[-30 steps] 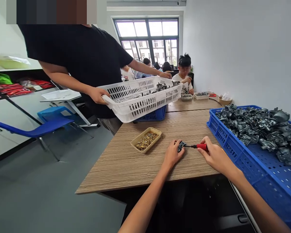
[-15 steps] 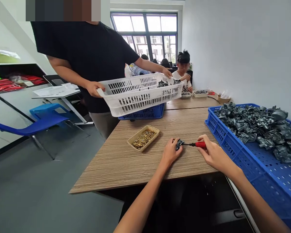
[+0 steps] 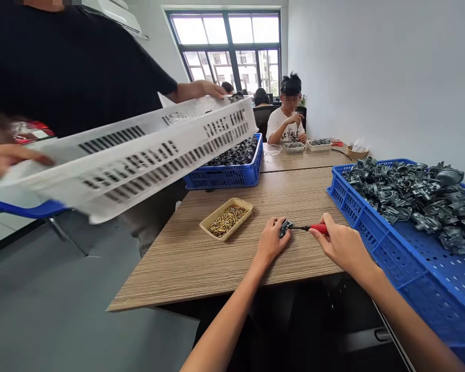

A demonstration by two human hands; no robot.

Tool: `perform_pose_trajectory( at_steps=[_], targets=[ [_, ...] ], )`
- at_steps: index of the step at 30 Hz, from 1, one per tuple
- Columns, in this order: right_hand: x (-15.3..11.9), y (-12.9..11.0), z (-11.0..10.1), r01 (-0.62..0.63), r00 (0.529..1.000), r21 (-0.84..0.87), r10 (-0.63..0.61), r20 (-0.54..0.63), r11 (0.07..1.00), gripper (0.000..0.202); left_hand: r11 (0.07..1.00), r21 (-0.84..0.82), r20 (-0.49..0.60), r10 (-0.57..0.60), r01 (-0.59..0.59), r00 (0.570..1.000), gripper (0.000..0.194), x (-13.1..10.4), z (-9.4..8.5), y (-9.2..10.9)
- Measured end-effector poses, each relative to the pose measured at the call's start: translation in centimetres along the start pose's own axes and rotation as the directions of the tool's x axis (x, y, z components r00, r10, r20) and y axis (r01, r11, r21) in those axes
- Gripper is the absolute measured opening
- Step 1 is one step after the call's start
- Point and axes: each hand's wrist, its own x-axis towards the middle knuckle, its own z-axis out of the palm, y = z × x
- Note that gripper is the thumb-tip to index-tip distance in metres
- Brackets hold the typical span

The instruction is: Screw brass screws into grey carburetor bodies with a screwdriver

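Observation:
My left hand (image 3: pixel 271 241) is closed around a small grey metal part (image 3: pixel 284 228) and rests on the wooden table (image 3: pixel 186 263). My right hand (image 3: pixel 343 242) grips the red handle of a screwdriver (image 3: pixel 318 228), whose dark shaft points left with its tip at the metal part. To the left of my hands sits a cream tray (image 3: pixel 205 225) of small brass pieces. A large blue crate (image 3: pixel 375 242) on the right holds many grey metal parts.
At the left, a person in black holds a white slotted crate (image 3: pixel 139 168) over the table's far left corner. Behind it stands another blue crate (image 3: pixel 221 178) with dark parts. A seated person (image 3: pixel 289 121) works beyond, near small trays.
The standing person has moved left and closer with the white crate, uncovering more of the blue crate behind. My hands keep their hold on the part and screwdriver, almost unmoved.

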Motion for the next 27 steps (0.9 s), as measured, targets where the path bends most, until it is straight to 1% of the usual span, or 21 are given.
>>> perform_pose_trajectory(
  at_steps=[1, 3, 4, 5, 7, 9, 10, 15, 18, 21, 23, 24, 25, 26, 27],
  targets=[
    [0.0, 0.0, 0.0, 0.024, 1.000, 0.040, -0.024, 0.006, 0.999, 0.019, 1.000, 0.002, -0.001, -0.001, 0.001, 1.000, 0.037, 0.0, 0.0, 0.0],
    [-0.1, 0.1, -0.1, 0.114, 0.993, 0.158, -0.116, 0.003, 0.981, 0.013, 1.000, 0.007, -0.002, -0.001, 0.001, 1.000, 0.037, 0.0, 0.0, 0.0],
    [-0.1, 0.1, -0.1, 0.146, 0.989, 0.193, -0.148, -0.001, 0.970, 0.012, 1.000, 0.010, -0.002, 0.000, 0.001, 1.000, 0.037, 0.0, 0.0, 0.0],
    [-0.1, 0.2, -0.1, 0.153, 0.988, 0.197, -0.156, -0.003, 0.968, 0.011, 1.000, 0.013, -0.003, -0.001, 0.001, 1.000, 0.037, 0.0, 0.0, 0.1],
    [-0.1, 0.2, -0.1, 0.100, 0.995, 0.118, -0.101, 0.005, 0.988, 0.012, 1.000, 0.018, -0.004, -0.004, 0.004, 1.000, 0.036, 0.0, 0.0, 0.1],
    [-0.1, 0.2, -0.1, 0.035, 0.999, 0.035, -0.035, 0.014, 0.999, 0.018, 1.000, 0.018, -0.008, -0.005, 0.005, 1.000, 0.036, -0.1, -0.1, 0.2],
    [-0.1, 0.2, -0.2, 0.030, 0.999, 0.029, -0.031, 0.017, 0.999, 0.019, 1.000, 0.017, -0.010, -0.004, 0.004, 1.000, 0.036, -0.1, -0.2, 0.3],
    [-0.2, 0.1, -0.4, 0.149, 0.988, 0.166, -0.154, 0.018, 0.975, 0.011, 1.000, 0.012, -0.018, -0.014, 0.014, 1.000, 0.038, -0.2, -0.2, 0.1],
    [-0.3, -0.1, -0.5, 0.144, 0.989, 0.145, -0.148, 0.020, 0.979, 0.010, 1.000, 0.018, -0.011, -0.018, 0.019, 1.000, 0.038, 0.2, -0.1, 0.2],
    [-0.3, -0.3, -0.4, 0.121, 0.992, 0.110, -0.123, 0.016, 0.987, 0.009, 0.998, 0.062, -0.019, -0.001, 0.002, 1.000, 0.045, -0.3, -0.4, 1.1],
    [-0.2, -0.1, -0.3, 0.111, 0.994, 0.107, -0.113, 0.008, 0.988, 0.009, 0.992, 0.126, -0.090, 0.015, -0.003, 0.996, 0.055, -1.9, -1.4, 1.9],
    [-0.1, 0.0, -0.2, 0.110, 0.994, 0.113, -0.112, 0.006, 0.987, 0.009, 0.988, 0.152, -0.157, 0.013, 0.012, 0.988, 0.059, -3.1, -2.1, 2.0],
    [0.0, 0.1, 0.0, 0.108, 0.994, 0.121, -0.110, 0.006, 0.987, 0.010, 0.987, 0.155, -0.234, -0.005, 0.042, 0.972, 0.059, -4.4, -3.0, 1.8],
    [0.1, 0.3, 0.1, 0.106, 0.994, 0.129, -0.108, 0.008, 0.986, 0.010, 0.986, 0.133, -0.325, -0.055, 0.103, 0.944, 0.057, -5.7, -4.0, 1.3],
    [0.2, 0.5, 0.1, 0.104, 0.994, 0.137, -0.106, 0.008, 0.985, 0.011, 0.975, 0.074, -0.441, -0.156, 0.209, 0.884, 0.059, -6.8, -5.1, 0.5]
  ],
)
